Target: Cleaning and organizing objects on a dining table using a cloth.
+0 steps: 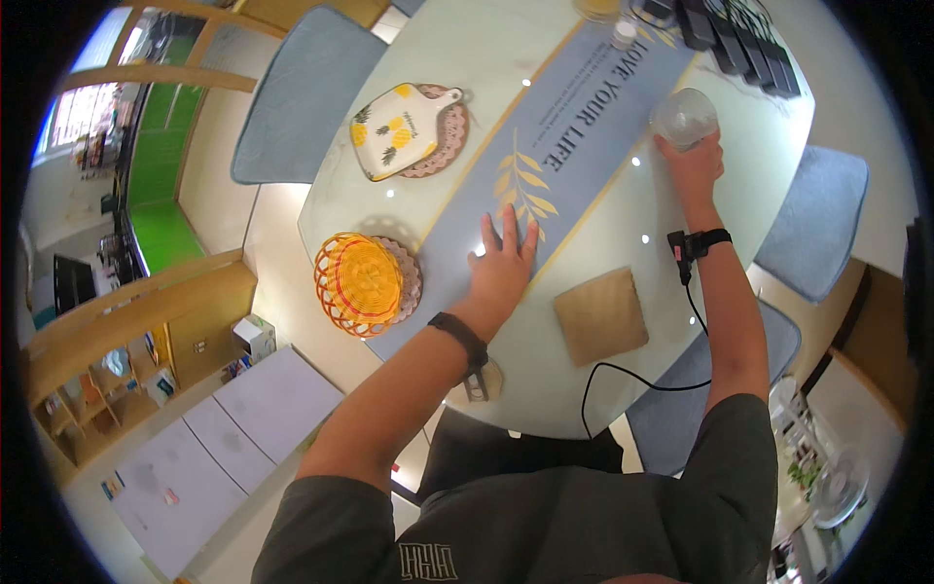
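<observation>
My left hand lies with fingers spread on the blue-grey table runner, over its gold leaf print. At the right side of the table, my right hand is closed around a clear, rounded container, whose kind I cannot tell. A folded brown cloth or paper lies on the tabletop between my forearms. To the left of my left hand, an orange woven basket rests on a pink lace-edged mat. Farther up sits a pineapple-patterned ceramic tray with a handle, partly over another pink mat.
Black boxy devices with cables crowd the far right corner, near a small white-capped jar. A black cable runs from my right wrist over the table edge. Blue-grey chairs stand around the marble-look table.
</observation>
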Demonstrator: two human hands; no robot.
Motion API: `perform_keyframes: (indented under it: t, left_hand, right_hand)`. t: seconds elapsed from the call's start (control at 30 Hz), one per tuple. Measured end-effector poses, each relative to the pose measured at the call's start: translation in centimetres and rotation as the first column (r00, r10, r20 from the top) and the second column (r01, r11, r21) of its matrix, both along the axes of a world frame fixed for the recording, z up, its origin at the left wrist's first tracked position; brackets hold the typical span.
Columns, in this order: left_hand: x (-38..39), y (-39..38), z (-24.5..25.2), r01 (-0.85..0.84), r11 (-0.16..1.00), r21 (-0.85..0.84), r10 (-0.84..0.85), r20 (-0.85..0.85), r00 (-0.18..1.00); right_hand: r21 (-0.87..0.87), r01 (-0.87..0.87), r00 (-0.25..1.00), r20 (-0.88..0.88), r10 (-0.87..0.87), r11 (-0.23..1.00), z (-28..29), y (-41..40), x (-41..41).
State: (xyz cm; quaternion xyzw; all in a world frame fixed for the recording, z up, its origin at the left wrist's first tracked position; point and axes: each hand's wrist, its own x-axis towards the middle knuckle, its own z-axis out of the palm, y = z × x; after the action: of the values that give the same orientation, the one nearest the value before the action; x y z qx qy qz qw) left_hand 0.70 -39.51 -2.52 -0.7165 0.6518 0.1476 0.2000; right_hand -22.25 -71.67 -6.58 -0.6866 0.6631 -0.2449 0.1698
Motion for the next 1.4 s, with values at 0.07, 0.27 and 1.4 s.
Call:
perform_keyframes:
  t: [0.07,0.27,1.4]
  left_hand:
    - [-0.3,-0.3,0.0,0.039,0.999,0.027,-0.039,0.023,0.999]
    - [0.0,-0.7,1.6,-0.006,0.997,0.074,0.011,-0.064,0.998]
    - [5.4,7.8,0.7,-0.318,0.877,-0.359,0.044,-0.599,0.8]
  right_hand:
    - [-0.008,-0.022,1.0,-0.014,0.022,1.0,-0.2,2.9,-2.1]
    - [0.041,-0.069,0.997,-0.043,0.071,0.997,0.0,12.1,-7.8]
    - [0.056,-0.461,0.887,0.059,0.458,0.886,1.8,30.3,9.1]
